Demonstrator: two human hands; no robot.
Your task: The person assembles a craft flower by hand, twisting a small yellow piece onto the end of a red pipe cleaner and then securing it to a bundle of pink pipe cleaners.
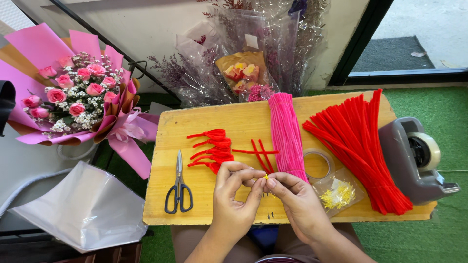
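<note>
Both hands' grip (265,179) on yellow stamen (266,177).

A low wooden table (204,122) stands on green artificial turf (429,238) before a white wall (146,29).

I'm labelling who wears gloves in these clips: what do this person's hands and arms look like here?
Both the left hand and right hand are bare: no gloves, and no rings, watch or bracelet can be seen. The forearms are uncovered up to the bottom edge of the picture, with no sleeves showing. The fingers have short, unpainted nails.
</note>
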